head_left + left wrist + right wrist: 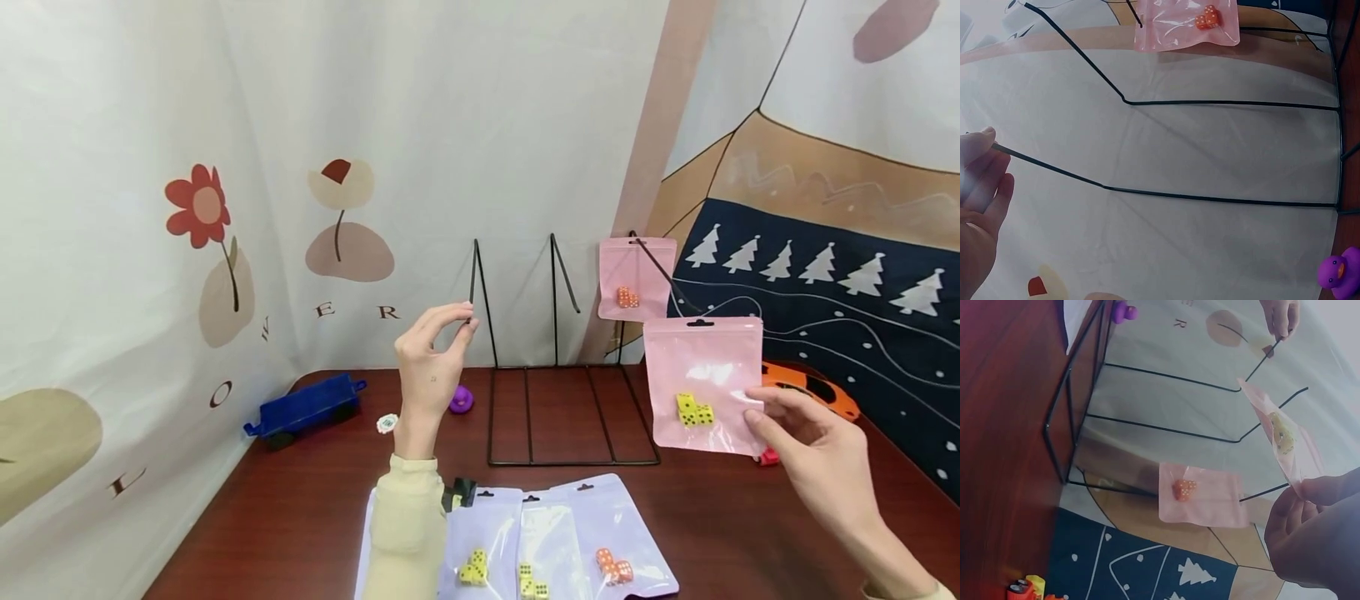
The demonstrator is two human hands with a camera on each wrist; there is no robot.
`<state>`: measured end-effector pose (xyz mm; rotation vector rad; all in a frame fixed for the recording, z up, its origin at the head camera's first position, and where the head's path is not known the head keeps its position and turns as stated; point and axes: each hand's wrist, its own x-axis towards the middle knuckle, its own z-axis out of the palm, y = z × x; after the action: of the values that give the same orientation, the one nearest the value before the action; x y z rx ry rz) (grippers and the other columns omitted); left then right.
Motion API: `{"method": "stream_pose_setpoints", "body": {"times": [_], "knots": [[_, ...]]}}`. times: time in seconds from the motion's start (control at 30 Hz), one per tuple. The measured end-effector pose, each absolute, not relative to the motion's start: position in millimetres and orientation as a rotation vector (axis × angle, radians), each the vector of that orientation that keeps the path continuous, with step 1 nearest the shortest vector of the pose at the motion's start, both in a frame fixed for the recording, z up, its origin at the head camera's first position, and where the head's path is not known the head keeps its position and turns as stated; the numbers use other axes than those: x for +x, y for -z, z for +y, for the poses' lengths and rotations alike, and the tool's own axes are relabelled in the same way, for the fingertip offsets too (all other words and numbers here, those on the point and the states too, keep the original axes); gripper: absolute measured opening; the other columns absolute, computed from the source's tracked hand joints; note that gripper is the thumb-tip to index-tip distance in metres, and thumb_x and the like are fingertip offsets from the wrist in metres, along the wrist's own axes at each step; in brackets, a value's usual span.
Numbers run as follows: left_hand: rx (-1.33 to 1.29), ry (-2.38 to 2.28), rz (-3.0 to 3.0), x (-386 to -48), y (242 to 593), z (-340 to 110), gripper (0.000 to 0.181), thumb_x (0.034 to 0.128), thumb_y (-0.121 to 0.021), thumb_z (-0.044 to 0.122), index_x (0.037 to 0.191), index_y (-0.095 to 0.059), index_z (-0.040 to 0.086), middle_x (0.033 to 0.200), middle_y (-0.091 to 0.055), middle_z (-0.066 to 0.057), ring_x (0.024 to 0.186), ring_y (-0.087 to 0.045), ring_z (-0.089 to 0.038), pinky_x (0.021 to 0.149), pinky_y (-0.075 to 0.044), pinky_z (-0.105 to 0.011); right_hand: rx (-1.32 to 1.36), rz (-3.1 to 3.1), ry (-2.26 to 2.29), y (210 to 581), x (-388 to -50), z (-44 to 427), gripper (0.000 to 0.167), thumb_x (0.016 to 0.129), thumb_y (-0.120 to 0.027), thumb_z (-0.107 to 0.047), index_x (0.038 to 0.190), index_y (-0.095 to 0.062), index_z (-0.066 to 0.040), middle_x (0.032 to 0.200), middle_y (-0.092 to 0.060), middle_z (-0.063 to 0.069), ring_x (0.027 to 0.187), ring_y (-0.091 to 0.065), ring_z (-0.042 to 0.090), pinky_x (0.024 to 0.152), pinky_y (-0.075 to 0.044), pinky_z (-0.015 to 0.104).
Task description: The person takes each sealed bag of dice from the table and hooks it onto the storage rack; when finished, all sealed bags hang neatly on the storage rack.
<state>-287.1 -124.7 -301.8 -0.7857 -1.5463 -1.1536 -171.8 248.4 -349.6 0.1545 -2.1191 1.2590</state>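
My left hand [431,362] pinches the tip of the left hook [1054,167] of a black wire display rack [573,463] between thumb and finger. In my right hand [821,454], thumb and fingers pinch the lower right edge of a pink zip bag [675,367] with yellow dice [694,411] inside. The bag's hang hole appears close to the right hook's tip in the head view; whether they touch I cannot tell. Another pink bag [622,262] with orange dice [1184,490] hangs on the right hook. The middle hook [1229,103] is bare.
Lavender bags [551,542] holding yellow or orange dice lie at the table's front, with a black clip [463,492] nearby. A blue toy trailer [303,410], white chip [387,423] and purple duck [1340,275] are left of the rack. An orange toy car [813,387] stands right.
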Motion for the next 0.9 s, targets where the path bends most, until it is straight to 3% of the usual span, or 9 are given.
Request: {"method": "stream_pose_setpoints", "body": {"times": [0.27,0.73,0.9], "knots": [[-0.778,1.159,-1.544,-286,301,-124,0.013,0.0774,-0.074,-0.006,0.089,-0.073,0.0,0.096,-0.071,-0.009,0.093,-0.066,-0.02,0.083,-0.051,-0.033,0.128,-2.116,-1.29,342,-181,250,0.028,0.086,-0.068,-0.002,0.114,-0.065,-0.001,0.082,-0.063,-0.007,0.068,-0.053,0.004,0.046,-0.038,0.017],[-0.767,1.155,-1.561,-286,300,-123,0.012,0.0786,-0.074,-0.004,0.09,-0.073,0.001,0.097,-0.071,-0.008,0.093,-0.066,-0.018,0.083,-0.051,-0.033,0.126,-2.114,-1.348,344,-199,253,0.03,0.086,-0.068,-0.001,0.116,-0.065,-0.001,0.092,-0.066,-0.019,0.077,-0.057,0.0,0.057,-0.044,0.009],[-0.756,1.159,-1.566,-286,302,-123,0.015,0.0773,-0.074,-0.007,0.09,-0.073,0.001,0.097,-0.071,-0.008,0.093,-0.066,-0.018,0.083,-0.051,-0.034,0.133,-2.143,-1.326,344,-205,251,0.029,0.087,-0.069,-0.005,0.115,-0.065,-0.002,0.088,-0.065,-0.018,0.074,-0.055,0.003,0.056,-0.043,0.011]]}}
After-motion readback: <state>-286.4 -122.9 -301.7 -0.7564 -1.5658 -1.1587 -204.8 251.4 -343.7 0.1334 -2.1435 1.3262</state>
